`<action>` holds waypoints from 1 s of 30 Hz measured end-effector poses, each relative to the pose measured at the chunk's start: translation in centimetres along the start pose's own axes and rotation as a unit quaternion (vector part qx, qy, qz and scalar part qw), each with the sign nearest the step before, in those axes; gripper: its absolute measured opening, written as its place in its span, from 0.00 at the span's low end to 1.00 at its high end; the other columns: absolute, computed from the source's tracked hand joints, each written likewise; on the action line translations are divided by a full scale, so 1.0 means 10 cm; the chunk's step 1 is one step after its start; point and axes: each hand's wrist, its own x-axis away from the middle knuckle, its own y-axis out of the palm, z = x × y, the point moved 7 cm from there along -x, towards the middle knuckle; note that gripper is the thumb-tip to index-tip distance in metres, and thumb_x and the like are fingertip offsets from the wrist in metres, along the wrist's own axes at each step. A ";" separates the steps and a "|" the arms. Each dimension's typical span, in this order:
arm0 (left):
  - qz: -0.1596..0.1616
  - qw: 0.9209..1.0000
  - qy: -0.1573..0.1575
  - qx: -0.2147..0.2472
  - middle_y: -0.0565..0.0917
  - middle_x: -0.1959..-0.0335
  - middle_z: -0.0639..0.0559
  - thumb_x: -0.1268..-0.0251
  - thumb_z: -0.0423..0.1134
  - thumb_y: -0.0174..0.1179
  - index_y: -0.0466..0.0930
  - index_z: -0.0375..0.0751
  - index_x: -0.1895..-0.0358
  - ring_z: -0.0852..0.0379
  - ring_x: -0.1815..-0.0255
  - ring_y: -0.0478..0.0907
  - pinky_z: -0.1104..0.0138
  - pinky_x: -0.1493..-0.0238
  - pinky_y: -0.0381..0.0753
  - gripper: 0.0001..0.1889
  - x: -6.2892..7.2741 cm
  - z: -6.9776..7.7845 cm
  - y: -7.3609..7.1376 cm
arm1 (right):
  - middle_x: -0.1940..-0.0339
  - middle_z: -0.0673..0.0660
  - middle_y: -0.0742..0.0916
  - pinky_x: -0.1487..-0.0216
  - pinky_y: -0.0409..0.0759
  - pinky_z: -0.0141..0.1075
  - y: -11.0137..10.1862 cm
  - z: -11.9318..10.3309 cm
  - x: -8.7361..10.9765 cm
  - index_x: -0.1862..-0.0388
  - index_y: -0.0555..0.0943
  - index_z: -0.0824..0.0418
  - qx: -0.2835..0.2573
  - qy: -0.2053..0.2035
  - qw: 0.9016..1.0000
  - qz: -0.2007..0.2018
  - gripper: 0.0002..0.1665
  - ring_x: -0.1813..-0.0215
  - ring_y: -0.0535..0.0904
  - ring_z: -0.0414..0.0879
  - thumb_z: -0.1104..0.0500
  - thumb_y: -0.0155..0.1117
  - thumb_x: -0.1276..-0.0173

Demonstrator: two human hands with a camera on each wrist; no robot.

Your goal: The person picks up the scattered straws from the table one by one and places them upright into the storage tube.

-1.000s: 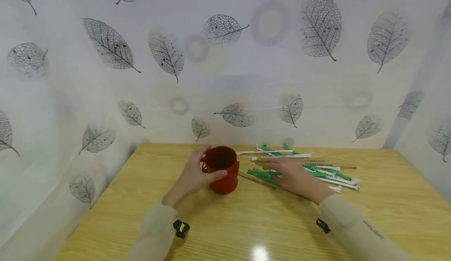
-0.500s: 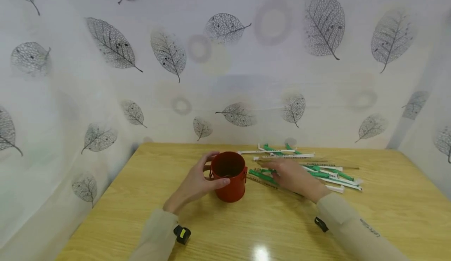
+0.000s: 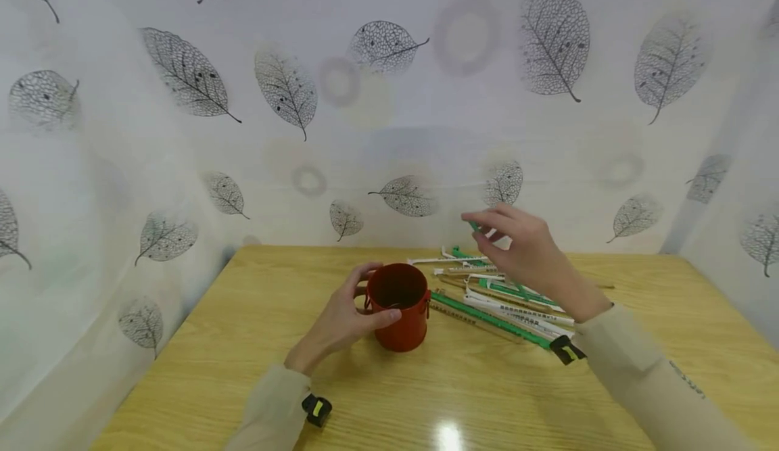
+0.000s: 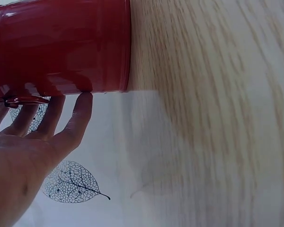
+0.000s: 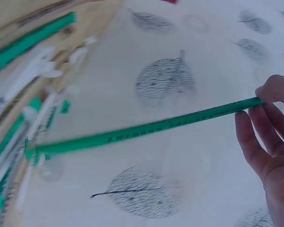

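My left hand [image 3: 337, 319] holds a small red bucket [image 3: 402, 333] that stands upright on the table. Its thumb lies across the near side and the fingers are round the left side, by the handle ear. In the left wrist view the fingertips [image 4: 83, 101] touch the red wall. Raised above the pile, my right hand [image 3: 526, 248] pinches one end of a green wrapped straw [image 5: 146, 129] between thumb and fingers. The straw slants down toward the pile, its printed wrapper visible in the right wrist view. What lies deep inside the bucket is too dark to tell.
Several wrapped straws [image 3: 487, 319] in green, white and brown lie in a loose pile right of the bucket. The wooden table [image 3: 389, 397] meets a leaf-printed cloth [image 3: 402, 147] at its back and sides.
My right hand has risen from the pile with a green straw pinched in it. My left hand has brought the bucket slightly right and nearer.
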 end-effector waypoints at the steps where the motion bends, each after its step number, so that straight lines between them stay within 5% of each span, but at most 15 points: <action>1: 0.001 1.000 -0.001 0.001 0.72 0.29 0.51 0.42 0.50 0.75 0.62 0.61 0.24 0.44 0.34 0.76 0.56 0.41 0.85 0.44 0.00 0.00 0.00 | 0.61 0.59 0.89 0.63 0.84 0.23 -0.05 -0.02 -0.06 0.47 0.86 0.67 -0.008 0.007 1.000 0.012 0.27 0.65 0.87 0.46 0.80 0.73 0.47; 7: 0.001 1.000 -0.005 0.007 0.71 0.28 0.51 0.41 0.50 0.75 0.62 0.64 0.25 0.44 0.33 0.75 0.53 0.40 0.85 0.43 -0.02 0.00 0.00 | 0.60 0.62 0.89 0.56 0.85 0.23 -0.26 -0.16 -0.39 0.46 0.86 0.68 -0.081 0.048 0.992 0.088 0.24 0.58 0.86 0.42 0.78 0.71 0.42; 14: -0.002 1.000 -0.005 -0.002 0.71 0.28 0.52 0.40 0.52 0.73 0.61 0.59 0.23 0.44 0.34 0.75 0.52 0.41 0.84 0.43 -0.02 0.02 0.00 | 0.58 0.49 0.88 0.53 0.88 0.31 -0.21 -0.38 -0.65 0.46 0.84 0.72 -0.213 0.081 0.960 0.164 0.21 0.56 0.86 0.39 0.78 0.68 0.39; 23: 0.003 1.000 -0.009 -0.002 0.72 0.28 0.52 0.40 0.53 0.73 0.62 0.65 0.25 0.43 0.34 0.75 0.52 0.41 0.85 0.41 -0.01 0.02 0.02 | 0.58 0.66 0.89 0.55 0.89 0.33 0.15 -0.36 -0.61 0.47 0.84 0.73 -0.228 0.085 0.961 0.132 0.20 0.54 0.85 0.35 0.78 0.69 0.39; 30: 0.000 1.000 -0.007 0.000 0.71 0.29 0.52 0.39 0.53 0.72 0.62 0.64 0.24 0.44 0.34 0.75 0.53 0.42 0.85 0.40 -0.01 0.01 0.01 | 0.57 0.64 0.90 0.57 0.89 0.31 0.36 -0.21 -0.40 0.47 0.85 0.69 -0.208 0.113 0.965 0.112 0.21 0.54 0.85 0.34 0.77 0.70 0.40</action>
